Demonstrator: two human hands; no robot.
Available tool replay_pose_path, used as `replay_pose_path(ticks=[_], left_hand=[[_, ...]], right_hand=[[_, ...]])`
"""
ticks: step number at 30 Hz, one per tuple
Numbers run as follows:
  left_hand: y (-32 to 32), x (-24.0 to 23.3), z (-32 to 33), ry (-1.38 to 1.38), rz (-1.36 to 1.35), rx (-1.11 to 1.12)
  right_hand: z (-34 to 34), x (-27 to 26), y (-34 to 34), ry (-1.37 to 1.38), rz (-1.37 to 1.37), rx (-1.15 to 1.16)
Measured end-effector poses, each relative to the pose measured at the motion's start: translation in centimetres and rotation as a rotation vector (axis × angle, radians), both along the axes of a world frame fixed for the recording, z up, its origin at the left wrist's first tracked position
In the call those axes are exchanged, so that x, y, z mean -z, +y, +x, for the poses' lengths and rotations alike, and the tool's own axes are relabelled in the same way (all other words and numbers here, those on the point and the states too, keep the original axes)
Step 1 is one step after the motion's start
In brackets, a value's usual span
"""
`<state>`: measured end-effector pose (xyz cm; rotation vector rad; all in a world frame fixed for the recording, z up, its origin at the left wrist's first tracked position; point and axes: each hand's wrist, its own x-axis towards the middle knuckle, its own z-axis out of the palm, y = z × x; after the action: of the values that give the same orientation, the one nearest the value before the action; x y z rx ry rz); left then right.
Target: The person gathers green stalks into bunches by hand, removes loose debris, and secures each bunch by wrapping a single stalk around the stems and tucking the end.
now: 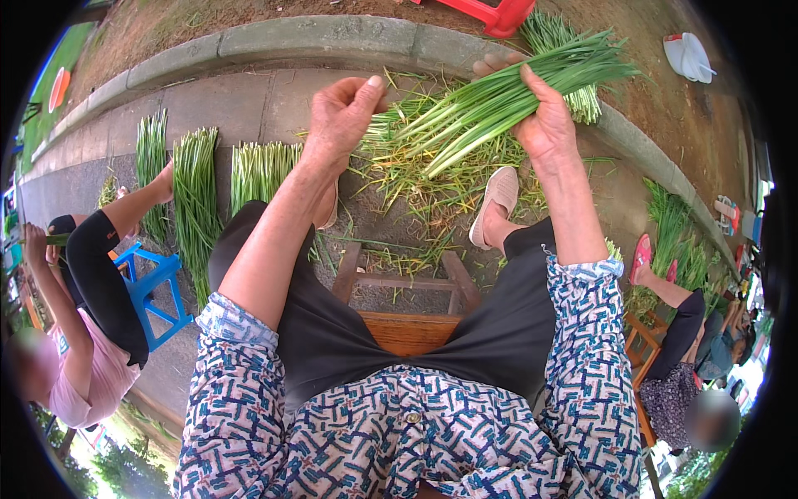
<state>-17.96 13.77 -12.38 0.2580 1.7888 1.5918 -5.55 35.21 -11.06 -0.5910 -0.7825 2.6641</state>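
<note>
A bunch of garlic chives (486, 109) lies across my right hand (545, 118), with my thumb over the green leaves. Its pale stem ends point down and to the left. My left hand (346, 115) is raised beside the bunch, apart from it, fingers curled in and thumb resting along them. I see nothing between those fingers, though their inner side is partly hidden. Below both hands, loose green and yellowed leaves (430, 199) litter the pavement between my feet. More pale-stemmed chives (383, 128) lie on this litter, partly behind my left hand.
Chive bundles (196, 206) stand in a row at left, another (265, 168) by my left knee. Beyond the concrete curb (318, 40) are a red plastic stool (492, 15) and more chives (583, 103). People sit either side, one near a blue stool (153, 293). Under me is a wooden seat (408, 330).
</note>
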Motion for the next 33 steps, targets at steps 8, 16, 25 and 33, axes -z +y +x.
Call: replay_pose_path(ticks=[8,16,25,33], left_hand=[[1.3,-0.5,3.9,-0.826,0.216,-0.027],[0.8,0.1,4.2,-0.571,0.107,0.271],[-0.1,0.5,1.2,0.446,-0.151,0.115],[1.3,0.4,5.4,0.814,-0.164,0.421]], right_hand=[[-0.2,-0.3,-0.6,0.035,-0.024,0.039],[-0.2,0.6,-0.2,-0.141,-0.068,0.073],[0.1,1.1,1.3,-0.167,0.282,0.2],[-1.3,1.6,-5.1,-0.246,-0.021,0.048]])
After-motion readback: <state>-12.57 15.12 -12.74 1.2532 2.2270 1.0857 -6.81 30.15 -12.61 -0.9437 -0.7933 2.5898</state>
